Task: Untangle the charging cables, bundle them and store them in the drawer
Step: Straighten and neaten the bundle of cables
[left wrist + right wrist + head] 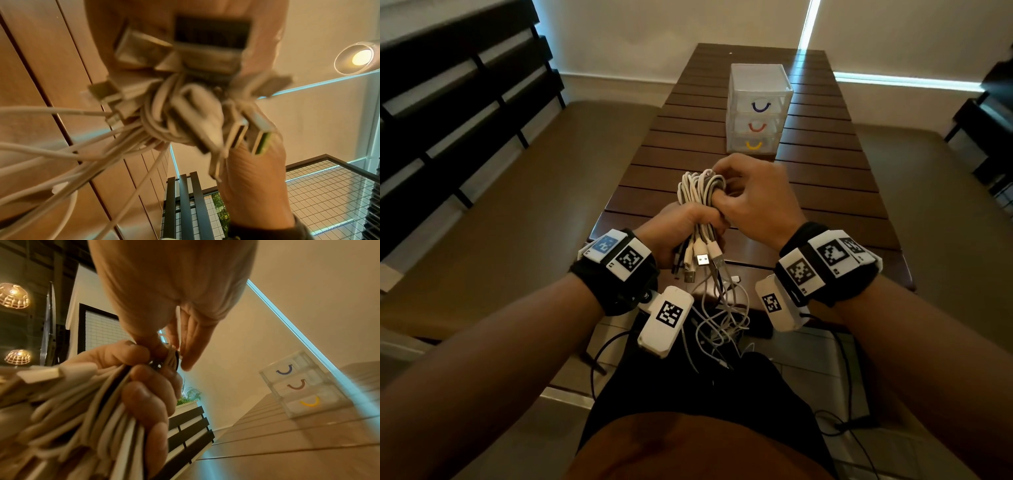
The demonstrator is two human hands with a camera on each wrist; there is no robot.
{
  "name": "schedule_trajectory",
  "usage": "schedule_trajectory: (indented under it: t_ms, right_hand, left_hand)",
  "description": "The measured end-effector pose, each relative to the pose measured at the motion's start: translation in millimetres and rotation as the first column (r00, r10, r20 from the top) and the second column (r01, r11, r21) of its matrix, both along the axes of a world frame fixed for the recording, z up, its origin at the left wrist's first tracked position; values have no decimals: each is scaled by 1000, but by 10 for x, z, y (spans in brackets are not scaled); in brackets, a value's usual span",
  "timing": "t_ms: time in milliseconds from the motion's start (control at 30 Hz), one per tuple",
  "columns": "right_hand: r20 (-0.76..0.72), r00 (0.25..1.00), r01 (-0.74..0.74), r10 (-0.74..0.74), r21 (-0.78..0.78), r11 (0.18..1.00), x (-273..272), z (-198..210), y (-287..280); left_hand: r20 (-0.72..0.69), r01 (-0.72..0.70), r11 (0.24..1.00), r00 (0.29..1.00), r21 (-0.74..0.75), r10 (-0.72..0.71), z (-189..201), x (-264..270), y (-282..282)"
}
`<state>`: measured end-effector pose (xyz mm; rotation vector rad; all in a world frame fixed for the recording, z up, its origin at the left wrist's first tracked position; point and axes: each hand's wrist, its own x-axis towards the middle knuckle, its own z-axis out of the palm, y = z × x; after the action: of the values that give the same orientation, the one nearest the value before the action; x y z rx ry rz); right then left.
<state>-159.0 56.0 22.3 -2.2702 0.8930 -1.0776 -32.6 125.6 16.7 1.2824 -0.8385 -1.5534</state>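
Observation:
A bundle of white and grey charging cables (700,192) stands up out of my left hand (681,222), which grips it in a fist above the near end of the table. USB plugs (702,260) stick out below that fist, and loose cable ends (722,315) hang down toward my lap. My right hand (743,192) is curled over the top loops of the bundle and holds them. In the right wrist view the left hand's fingers (144,395) wrap the cable bundle (86,415). The left wrist view shows blurred plugs (205,123) close to the lens. The clear three-drawer unit (758,109) stands beyond, its drawers closed.
The drawer unit has blue, red and yellow handles and sits mid-way along the dark slatted wooden table (825,192). A brown bench (517,212) runs along the left, another bench (945,212) along the right. Black cords (852,421) lie on the tiled floor.

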Motion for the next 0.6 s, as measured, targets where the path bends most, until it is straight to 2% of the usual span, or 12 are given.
schedule_trajectory:
  t_ms: [200,333,433,600]
  right_hand:
    - [96,994,57,-57,1,998,22,-53,19]
    - [138,985,111,-108,-13,994,23,-52,17]
    - [131,982,140,-134,-37,989,12,-49,29]
    - [68,991,119,-118,-15,993,-32,-17,9]
  left_hand:
    - [-4,-27,999,1000,37,27,10,-43,-24]
    - [-13,-116,993,993,22,116,27,-82,-34]
    - [-36,-179,984,983,-18,178,3,-120,-41]
    - [-37,-183,979,983,-86,180,-34,-163,-44]
